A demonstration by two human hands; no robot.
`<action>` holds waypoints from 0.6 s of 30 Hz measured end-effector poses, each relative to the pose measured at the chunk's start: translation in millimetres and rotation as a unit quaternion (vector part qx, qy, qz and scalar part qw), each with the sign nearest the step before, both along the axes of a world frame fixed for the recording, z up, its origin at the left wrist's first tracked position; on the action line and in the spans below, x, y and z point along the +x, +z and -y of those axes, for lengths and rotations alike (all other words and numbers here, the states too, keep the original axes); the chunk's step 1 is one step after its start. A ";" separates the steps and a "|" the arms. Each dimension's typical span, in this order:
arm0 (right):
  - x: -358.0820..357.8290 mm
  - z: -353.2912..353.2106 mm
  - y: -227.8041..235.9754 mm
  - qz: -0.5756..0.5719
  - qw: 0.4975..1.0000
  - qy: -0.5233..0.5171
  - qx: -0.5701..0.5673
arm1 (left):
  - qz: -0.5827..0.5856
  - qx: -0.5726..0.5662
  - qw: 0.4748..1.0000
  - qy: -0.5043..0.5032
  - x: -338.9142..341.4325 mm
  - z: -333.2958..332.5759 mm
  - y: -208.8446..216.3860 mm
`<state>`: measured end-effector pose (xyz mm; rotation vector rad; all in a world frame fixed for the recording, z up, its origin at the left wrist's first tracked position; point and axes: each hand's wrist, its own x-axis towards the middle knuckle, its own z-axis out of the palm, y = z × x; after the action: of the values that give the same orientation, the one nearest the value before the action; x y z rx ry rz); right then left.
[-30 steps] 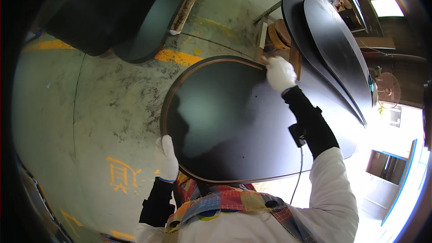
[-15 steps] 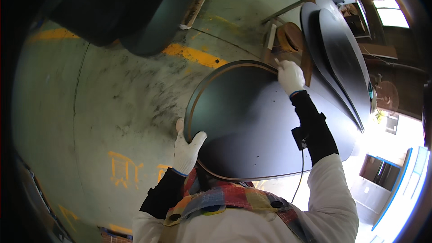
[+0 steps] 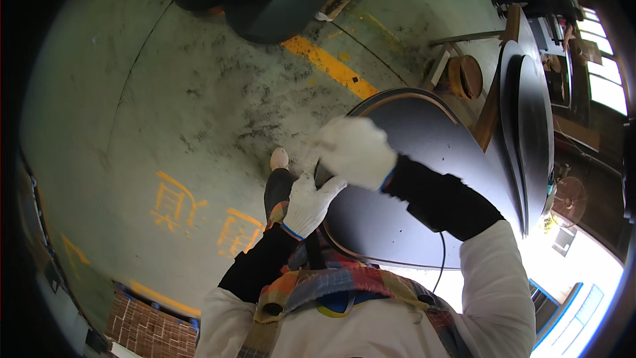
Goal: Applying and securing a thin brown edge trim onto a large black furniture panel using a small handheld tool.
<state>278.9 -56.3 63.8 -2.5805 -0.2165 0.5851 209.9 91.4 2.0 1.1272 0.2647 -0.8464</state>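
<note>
A large dark panel with a rounded outline (image 3: pixel 397 205) lies in front of my body, with a brown strip along its rim. My left hand (image 3: pixel 310 204), in a white knit glove, grips the panel's left edge, its thumb over the top face. Just above it, my right hand (image 3: pixel 358 152), also gloved in white, is over the left part of the panel and its rim. Motion smears its fingers, so whether they hold anything cannot be made out. Black sleeves cover both forearms.
More dark rounded panels (image 3: pixel 538 132) stand at the right, beside a wooden post (image 3: pixel 489 119) and a round brown block (image 3: pixel 470 77). Large dark rounded shapes (image 3: pixel 271 6) stand at the top. A stack of brown slatted pieces (image 3: pixel 149 321) lies lower left. Yellow lines mark the green floor.
My right hand has swept from the panel's far right edge to its left edge, close to my left hand. The whole view has shifted, and my shoe now shows beside the panel.
</note>
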 end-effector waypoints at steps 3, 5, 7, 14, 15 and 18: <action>38.2 53.0 27.4 -0.015 0.987 -0.154 -0.040 | -0.015 0.050 0.997 -0.049 10.5 -7.8 17.1; 45.3 107.0 25.4 0.016 0.970 -0.228 -0.079 | -0.009 0.038 0.998 -0.040 6.4 -4.9 10.6; 45.5 104.6 21.3 0.042 0.973 -0.213 -0.074 | 0.004 0.064 0.997 -0.052 -0.3 -3.2 -3.5; 21.1 2.9 1.8 -0.046 0.991 0.024 -0.121 | 0.043 0.065 0.997 -0.007 7.1 0.1 9.7; 24.3 16.4 2.4 0.000 0.995 -0.063 -0.080 | 0.043 0.066 0.997 -0.007 5.1 -1.2 7.6; 30.4 103.0 7.8 0.090 0.963 -0.248 -0.052 | 0.024 0.063 0.998 -0.011 5.4 -6.4 8.9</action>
<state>309.3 -159.3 71.6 -2.6428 0.4050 0.1803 215.3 97.8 10.8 1.2693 0.2691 -0.8297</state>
